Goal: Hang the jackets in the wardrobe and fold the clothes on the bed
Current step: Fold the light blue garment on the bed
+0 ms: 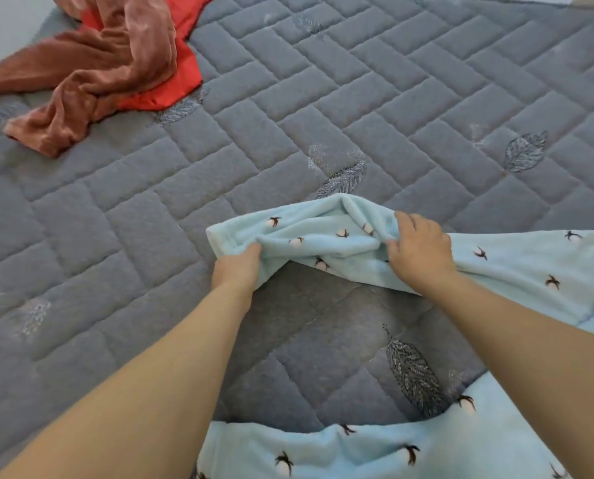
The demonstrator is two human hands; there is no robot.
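A light blue fleece garment (530,267) printed with small cotton-boll shapes lies across the grey quilted bed (288,98). It runs from the middle to the right edge and curls back along the bottom. My left hand (237,267) pinches its bunched end from below. My right hand (420,254) grips the same fabric a little to the right, fingers curled into a fold. At the far left lies a crumpled rust-brown velvet garment (109,63) on top of a bright red cloth (181,70).
The bed cover has a brick-pattern quilting with embroidered leaves. A pale floor strip (8,22) shows past the bed's far left corner. Bare quilt stretches across the middle and far right.
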